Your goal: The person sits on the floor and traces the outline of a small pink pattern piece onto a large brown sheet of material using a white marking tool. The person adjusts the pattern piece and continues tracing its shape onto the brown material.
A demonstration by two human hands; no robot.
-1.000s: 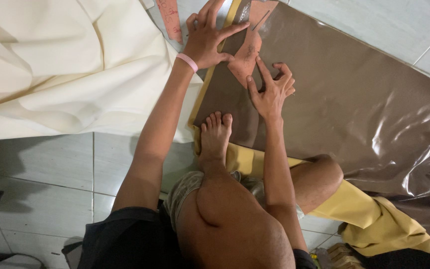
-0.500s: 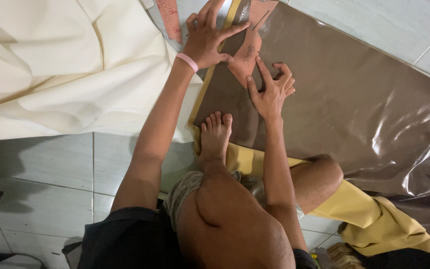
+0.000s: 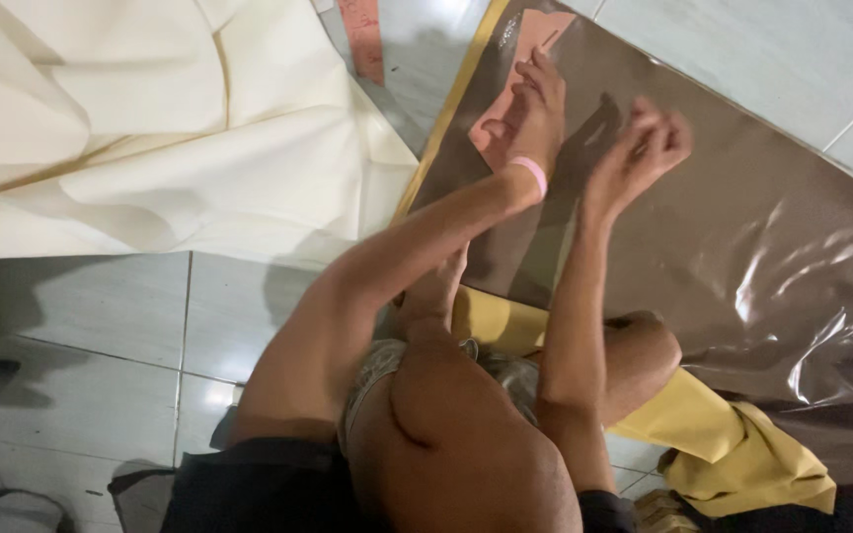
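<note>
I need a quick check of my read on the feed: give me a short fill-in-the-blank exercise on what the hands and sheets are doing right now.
1. The left hand presses flat on a ____ template piece.
2. That template lies on the glossy ____ sheet.
3. The left wrist wears a ____ band.
4. The right hand is raised and touches ____.

Missing words: pink; brown; pink; nothing

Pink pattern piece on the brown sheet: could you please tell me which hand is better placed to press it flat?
Probably left: the left hand lies on the pink pattern piece, while the right hand is raised beside it, above the brown sheet.
</note>
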